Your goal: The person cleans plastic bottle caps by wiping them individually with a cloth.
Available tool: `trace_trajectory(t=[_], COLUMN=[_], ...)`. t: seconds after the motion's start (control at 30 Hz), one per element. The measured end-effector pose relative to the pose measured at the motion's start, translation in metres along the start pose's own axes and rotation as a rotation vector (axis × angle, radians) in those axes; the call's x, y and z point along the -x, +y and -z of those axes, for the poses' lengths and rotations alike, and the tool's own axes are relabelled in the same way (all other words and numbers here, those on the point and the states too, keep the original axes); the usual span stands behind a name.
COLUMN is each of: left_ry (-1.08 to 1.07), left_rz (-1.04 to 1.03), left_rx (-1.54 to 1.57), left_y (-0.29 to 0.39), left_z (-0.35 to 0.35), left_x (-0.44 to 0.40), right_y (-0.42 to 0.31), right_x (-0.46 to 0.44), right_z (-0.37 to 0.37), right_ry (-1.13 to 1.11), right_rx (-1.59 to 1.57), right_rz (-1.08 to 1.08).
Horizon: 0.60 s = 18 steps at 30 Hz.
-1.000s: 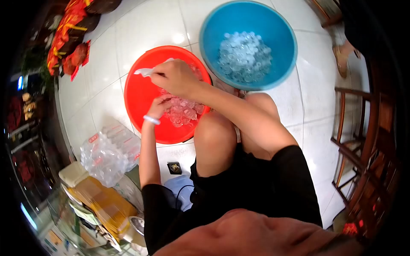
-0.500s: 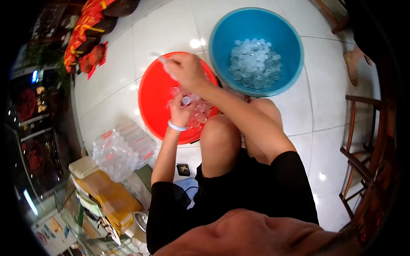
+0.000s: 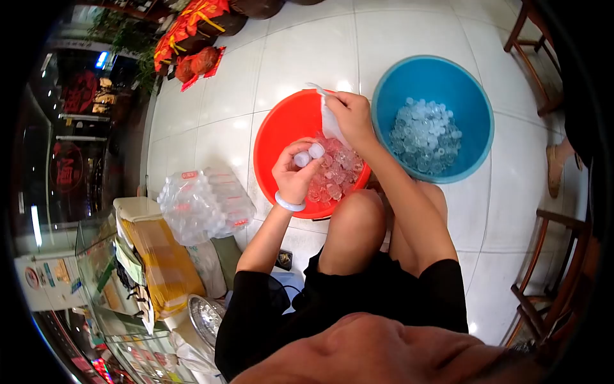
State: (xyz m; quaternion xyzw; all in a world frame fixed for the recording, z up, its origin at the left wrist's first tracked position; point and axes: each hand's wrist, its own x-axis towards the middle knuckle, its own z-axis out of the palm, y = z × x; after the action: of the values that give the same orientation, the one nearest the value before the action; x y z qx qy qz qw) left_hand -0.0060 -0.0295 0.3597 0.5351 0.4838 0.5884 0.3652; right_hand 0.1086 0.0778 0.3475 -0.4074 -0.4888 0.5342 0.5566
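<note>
Over the red basin point(image 3: 272, 128), my left hand point(image 3: 294, 178), with a pale bracelet at its wrist, has its fingers closed around small whitish plastic containers point(image 3: 309, 155); two round ends show. To the right, my right hand point(image 3: 353, 118) pinches a limp white piece that looks like cloth or thin plastic point(image 3: 330, 121), hanging down inside the basin. Beneath both hands lies a heap of small clear plastic containers point(image 3: 336, 173), tinted red by the basin. Some of the heap is hidden behind my hands.
A blue basin point(image 3: 476, 83) with many small clear and white pieces point(image 3: 427, 134) stands at right. Bagged clear plastic point(image 3: 204, 205) and a taped yellow-brown box point(image 3: 163, 262) are at left. Wooden chairs point(image 3: 550, 275) line the right, near another person's foot point(image 3: 555, 169).
The view has shifted, so the basins appear farther right and lower. My left hand now shows two round container ends. The white piece in my right hand hangs down more over the heap.
</note>
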Motion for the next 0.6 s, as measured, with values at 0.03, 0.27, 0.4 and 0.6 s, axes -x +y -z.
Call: trace_trajectory(t=[0.03, 0.27, 0.4, 0.6], left_ry=[0.017, 0.087, -0.002, 0.032], left_rz=[-0.014, 0.116, 0.248, 0.402], left_rx=[-0.002, 0.321, 0.640, 0.824], left_y=[0.002, 0.005, 0.001, 0.008], left_z=[0.004, 0.022, 0.028, 0.025], left_x=[-0.002, -0.009, -0.010, -0.011], right_y=[-0.001, 0.005, 0.003, 0.005], right_x=[0.001, -0.001, 0.001, 0.002], right_z=[0.001, -0.003, -0.006, -0.009], right_ry=[-0.018, -0.043, -0.067, -0.078], right_rx=[-0.001, 0.003, -0.003, 0.025], right_rz=[0.012, -0.054, -0.070, -0.060])
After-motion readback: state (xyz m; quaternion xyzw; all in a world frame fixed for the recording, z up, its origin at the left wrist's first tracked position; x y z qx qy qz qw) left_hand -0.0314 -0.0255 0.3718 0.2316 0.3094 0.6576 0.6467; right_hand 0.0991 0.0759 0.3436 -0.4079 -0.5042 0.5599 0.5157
